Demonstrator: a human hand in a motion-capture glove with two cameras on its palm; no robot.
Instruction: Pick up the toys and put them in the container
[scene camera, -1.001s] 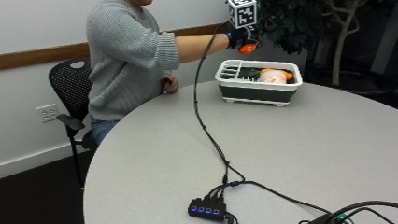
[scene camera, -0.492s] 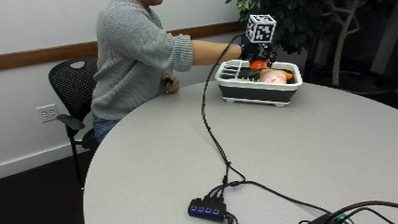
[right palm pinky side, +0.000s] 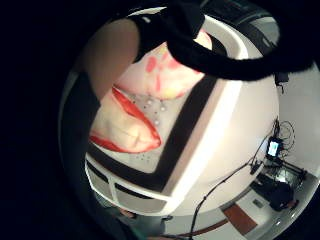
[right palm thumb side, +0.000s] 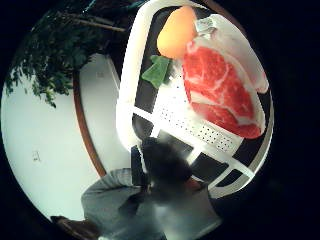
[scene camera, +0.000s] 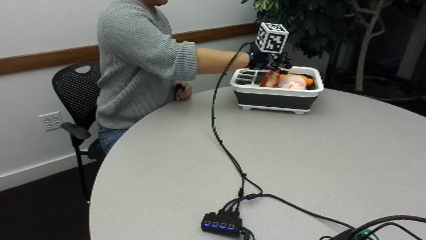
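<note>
Gloved right hand (scene camera: 271, 61) hovers over the white container (scene camera: 276, 95), toy meat (right palm thumb side: 222, 92) inside; finger position I can't tell.

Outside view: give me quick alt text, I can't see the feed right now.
A seated person's gloved right hand is over a white container at the far side of a round grey table, toys already inside. A black cable runs across the table to a small hub at its near edge.
</note>
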